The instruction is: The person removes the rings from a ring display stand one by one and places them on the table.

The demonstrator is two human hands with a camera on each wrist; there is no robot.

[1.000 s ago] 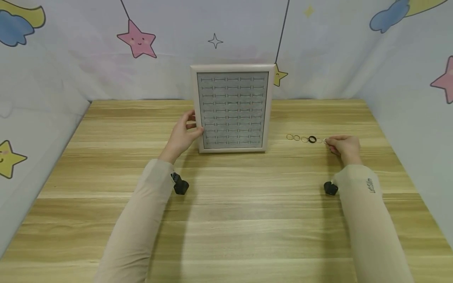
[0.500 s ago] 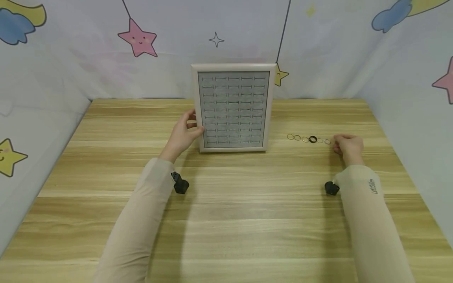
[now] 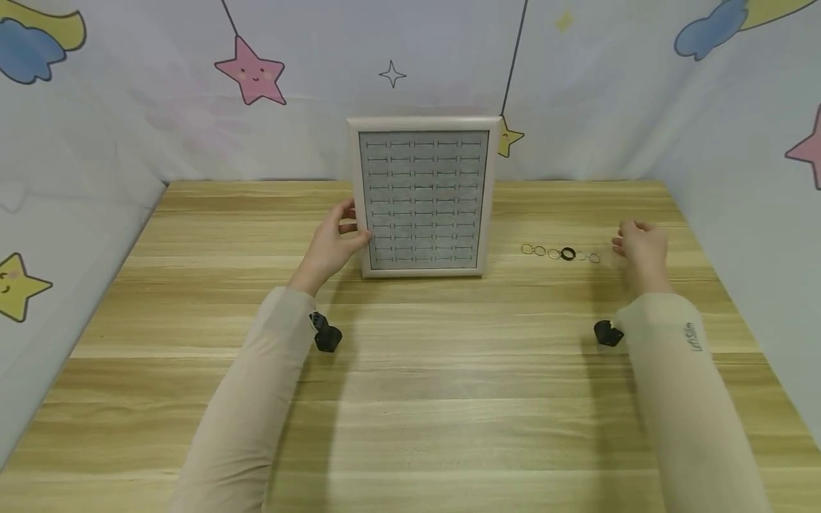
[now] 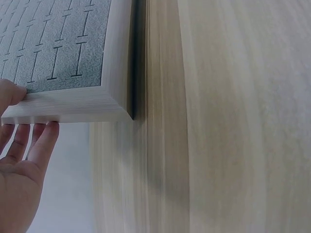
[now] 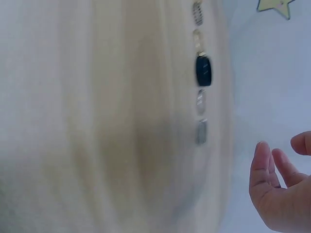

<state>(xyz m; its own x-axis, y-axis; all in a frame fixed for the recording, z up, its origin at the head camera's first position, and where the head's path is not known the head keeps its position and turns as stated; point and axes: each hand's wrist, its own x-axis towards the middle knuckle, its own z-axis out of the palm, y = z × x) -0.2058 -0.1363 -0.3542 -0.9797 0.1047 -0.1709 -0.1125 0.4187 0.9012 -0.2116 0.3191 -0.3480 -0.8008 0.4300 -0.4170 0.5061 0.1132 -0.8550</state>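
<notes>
A pale-framed ring display board (image 3: 423, 199) with grey slotted padding stands upright on the table. My left hand (image 3: 333, 239) grips its left edge, the thumb on the front of the frame and the fingers behind, as the left wrist view (image 4: 24, 160) also shows. To the board's right, several rings lie in a row, among them a wide black ring (image 3: 568, 254) and a silver ring (image 3: 594, 258) at the right end. Just beyond that end my right hand (image 3: 644, 253) is raised over the table, its fingers loosely bent and nothing between them in the right wrist view.
The wood-grain table (image 3: 449, 392) reaches back to a white cloth backdrop (image 3: 308, 142) printed with stars and clouds. Cloth walls also stand along the left and right sides. A small black camera is on each wrist.
My right hand has let go of the silver ring at the end of the row, moved right and lifted, its fingers loosening. The left hand and the board have stayed in place.
</notes>
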